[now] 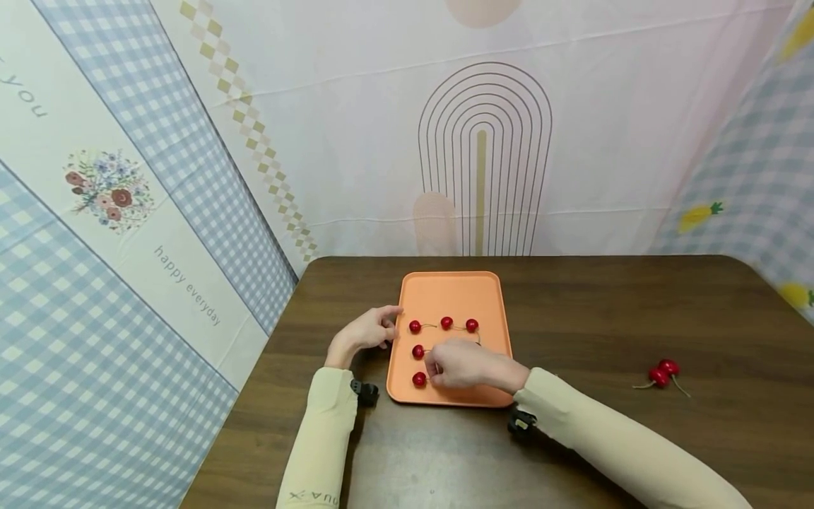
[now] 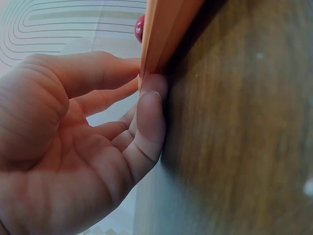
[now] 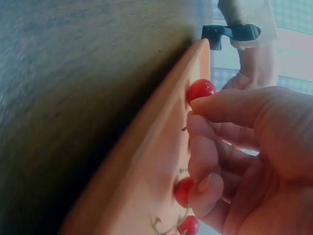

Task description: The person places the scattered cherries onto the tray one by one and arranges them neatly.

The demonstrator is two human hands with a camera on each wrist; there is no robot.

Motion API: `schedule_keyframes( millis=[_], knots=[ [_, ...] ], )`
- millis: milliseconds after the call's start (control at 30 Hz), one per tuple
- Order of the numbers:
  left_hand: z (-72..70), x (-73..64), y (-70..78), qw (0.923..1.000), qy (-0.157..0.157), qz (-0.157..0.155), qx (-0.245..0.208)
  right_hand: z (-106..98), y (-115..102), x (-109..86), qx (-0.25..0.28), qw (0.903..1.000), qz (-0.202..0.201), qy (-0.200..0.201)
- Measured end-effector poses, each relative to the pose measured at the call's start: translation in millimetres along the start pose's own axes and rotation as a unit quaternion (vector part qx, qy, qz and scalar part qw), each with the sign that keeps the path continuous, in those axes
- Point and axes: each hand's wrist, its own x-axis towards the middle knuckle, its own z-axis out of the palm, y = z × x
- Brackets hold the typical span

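An orange tray lies on the table with several red cherries on it. My left hand holds the tray's left edge, its thumb at the rim and curled fingers against the outer wall. Over the tray's lower half, my right hand pinches the stem of the lower-left cherry between thumb and forefinger. In the right wrist view that cherry shows right beyond the fingertips. Another cherry lies above it, and one more higher up. Along the same row sit two cherries with green stems.
Two more cherries with stems lie together on the brown table to the right of the tray. A printed curtain hangs behind the table, and a blue checked one hangs at the left.
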Motion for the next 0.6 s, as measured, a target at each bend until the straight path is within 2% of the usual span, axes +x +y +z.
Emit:
schedule_keyframes(
  millis=[167, 400, 600],
  knots=[
    [-0.3, 0.2, 0.4, 1.0000, -0.001, -0.004, 0.000, 3.2, -2.7, 2.6, 0.020, 0.9998, 0.005, -0.005],
    [-0.6, -0.8, 1.0, 1.0000, 0.002, -0.003, 0.002, 2.7, -3.9, 1.4, 0.023, 0.9994, 0.017, -0.017],
    [0.5, -1.7, 1.2, 1.0000, 0.003, 0.000, 0.003, -5.1, -0.2, -5.4, 0.010, 0.9999, 0.010, 0.003]
  ],
)
